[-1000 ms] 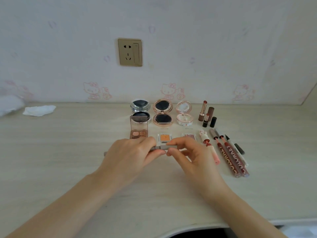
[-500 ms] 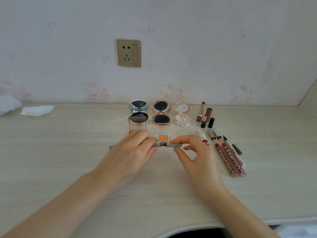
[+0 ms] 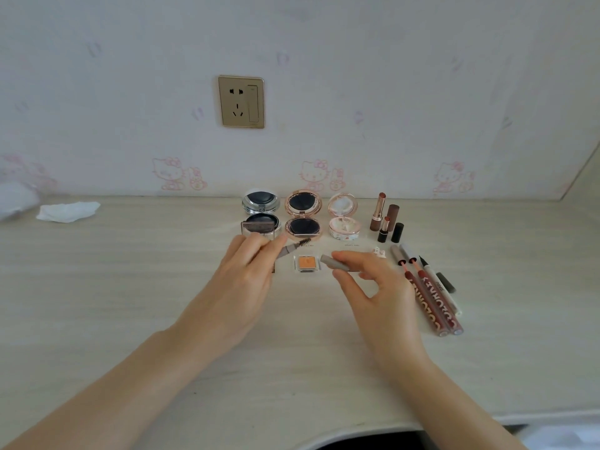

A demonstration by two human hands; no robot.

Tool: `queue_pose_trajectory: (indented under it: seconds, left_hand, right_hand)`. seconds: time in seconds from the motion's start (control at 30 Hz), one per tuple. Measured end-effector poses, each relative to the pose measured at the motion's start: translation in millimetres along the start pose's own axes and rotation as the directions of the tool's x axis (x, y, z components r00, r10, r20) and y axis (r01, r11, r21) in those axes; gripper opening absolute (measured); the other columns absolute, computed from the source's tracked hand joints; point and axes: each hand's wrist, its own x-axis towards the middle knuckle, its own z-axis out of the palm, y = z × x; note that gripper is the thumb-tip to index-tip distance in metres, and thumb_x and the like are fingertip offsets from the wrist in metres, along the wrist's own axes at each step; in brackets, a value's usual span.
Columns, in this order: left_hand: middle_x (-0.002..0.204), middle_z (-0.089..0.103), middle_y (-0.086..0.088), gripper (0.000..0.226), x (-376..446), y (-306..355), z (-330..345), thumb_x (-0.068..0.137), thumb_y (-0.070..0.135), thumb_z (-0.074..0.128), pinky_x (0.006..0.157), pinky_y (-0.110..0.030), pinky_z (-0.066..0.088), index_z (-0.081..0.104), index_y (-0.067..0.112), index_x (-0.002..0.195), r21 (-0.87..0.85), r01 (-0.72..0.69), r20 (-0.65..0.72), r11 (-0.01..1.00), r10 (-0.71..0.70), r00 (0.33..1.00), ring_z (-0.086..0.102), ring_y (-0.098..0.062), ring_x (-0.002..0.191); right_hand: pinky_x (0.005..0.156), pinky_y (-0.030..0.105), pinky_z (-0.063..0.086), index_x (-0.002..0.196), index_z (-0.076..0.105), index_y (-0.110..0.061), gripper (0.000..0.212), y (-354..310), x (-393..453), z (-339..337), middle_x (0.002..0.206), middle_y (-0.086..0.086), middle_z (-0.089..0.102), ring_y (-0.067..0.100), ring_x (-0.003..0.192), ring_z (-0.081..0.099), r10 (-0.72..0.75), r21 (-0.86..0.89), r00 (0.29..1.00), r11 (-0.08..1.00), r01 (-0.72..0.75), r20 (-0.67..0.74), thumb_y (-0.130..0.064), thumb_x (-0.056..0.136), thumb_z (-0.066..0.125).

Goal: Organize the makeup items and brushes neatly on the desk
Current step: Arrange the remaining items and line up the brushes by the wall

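Left hand (image 3: 240,280) pinches brow pencil (image 3: 293,247) — spoolie tip angled toward orange pan (image 3: 305,263)'s far edge. Right hand (image 3: 378,287) pinches cap (image 3: 336,263) just right of pan — mouth facing left.

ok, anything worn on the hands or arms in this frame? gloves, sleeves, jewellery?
Nothing visible. Both the left hand and right hand are bare, without gloves or rings. No watch or bracelet shows at either wrist, and both forearms are uncovered to the frame edge, so no sleeves show.

Soft even daylight, faint shadows, wide-angle edge bending
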Motion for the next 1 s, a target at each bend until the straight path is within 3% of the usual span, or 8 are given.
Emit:
queue_pose_trajectory:
  seconds: [0.13,0.2,0.3,0.5,0.63,0.77,0.9,1.0]
  left_hand:
    - [0.096,0.058,0.013,0.04,2.0,8.3,1.4,0.095,0.008,0.053,0.074,-0.013,0.043,0.049,0.029,0.129,-0.374,0.145,-0.124,0.916,-0.205,0.971,0.058,-0.007,0.085]
    - [0.088,0.064,0.01,0.029,2.1,12.9,3.8,0.092,0.01,0.058,0.066,-0.021,0.049,0.048,0.031,0.11,-0.534,0.207,-0.104,0.82,-0.307,0.946,0.062,-0.012,0.072]
    - [0.08,0.068,0.0,0.019,0.7,17.0,4.7,0.091,0.012,0.059,0.055,-0.03,0.05,0.047,0.028,0.093,-0.677,0.257,-0.044,0.69,-0.386,0.922,0.061,-0.02,0.057]
    - [0.076,0.068,-0.002,0.024,0.1,18.3,5.7,0.091,0.007,0.058,0.048,-0.031,0.05,0.046,0.024,0.079,-0.729,0.338,0.031,0.595,-0.464,0.885,0.062,-0.023,0.049]
    - [0.072,0.073,0.002,0.013,3.5,22.1,5.1,0.084,0.018,0.069,0.062,-0.028,0.053,0.058,0.024,0.079,-0.712,0.415,0.079,0.566,-0.523,0.848,0.067,-0.016,0.065]
    - [0.072,0.074,0.006,0.005,10.5,25.9,3.0,0.081,0.022,0.073,0.071,-0.027,0.054,0.069,0.02,0.084,-0.712,0.489,0.139,0.504,-0.582,0.802,0.071,-0.007,0.074]
    - [0.072,0.075,0.001,0.005,22.2,36.4,5.8,0.084,0.016,0.071,0.058,-0.015,0.051,0.071,0.011,0.086,-0.742,0.509,0.207,0.437,-0.572,0.793,0.071,-0.007,0.07]
    - [0.072,0.074,-0.002,0.006,35.4,50.8,13.1,0.085,0.014,0.069,0.058,-0.017,0.053,0.07,0.008,0.085,-0.736,0.524,0.25,0.428,-0.548,0.798,0.069,-0.008,0.065]
  right_hand:
    - [0.081,0.026,0.046,0.099,0.061,-0.034,0.009,-0.1,0.2,1.2,0.093,-0.024,0.07,-0.002,0.1,0.062,-0.004,0.091,1.0,0.996,0.002,0.027,-0.03,0.092,0.058]
    - [0.071,0.013,0.042,0.097,0.054,-0.031,0.004,-1.3,0.2,2.5,0.091,-0.027,0.07,-0.006,0.099,0.062,0.014,0.124,0.999,0.992,-0.021,0.05,-0.028,0.094,0.055]
    - [0.066,0.007,0.04,0.095,0.053,-0.027,0.004,-1.8,-0.7,4.5,0.09,-0.028,0.07,-0.006,0.097,0.062,0.022,0.149,0.996,0.988,-0.035,0.086,-0.023,0.095,0.054]
    - [0.078,0.014,0.046,0.088,0.059,-0.039,0.004,1.0,-2.8,5.8,0.096,-0.024,0.062,0.002,0.096,0.057,0.033,0.078,0.996,0.996,-0.04,0.087,-0.037,0.086,0.06]
    - [0.075,0.011,0.043,0.087,0.064,-0.034,0.009,-2.0,-2.6,5.4,0.09,-0.024,0.064,0.003,0.093,0.058,0.005,0.092,0.996,0.996,-0.013,0.094,-0.026,0.085,0.066]
    - [0.074,0.02,0.046,0.087,0.066,-0.034,0.013,-3.6,-0.2,1.1,0.083,-0.014,0.066,0.007,0.085,0.06,0.077,0.126,0.991,0.988,-0.091,0.107,-0.021,0.085,0.067]
    - [0.071,0.02,0.048,0.087,0.066,-0.038,0.009,-2.3,1.9,-14.1,0.084,-0.016,0.065,0.007,0.085,0.059,0.12,0.066,0.982,0.989,-0.131,0.144,-0.03,0.084,0.062]
    - [0.065,0.017,0.047,0.086,0.068,-0.033,0.008,1.8,7.6,-31.5,0.081,-0.018,0.067,0.002,0.078,0.059,0.135,0.046,0.982,0.989,-0.142,0.129,-0.027,0.083,0.064]
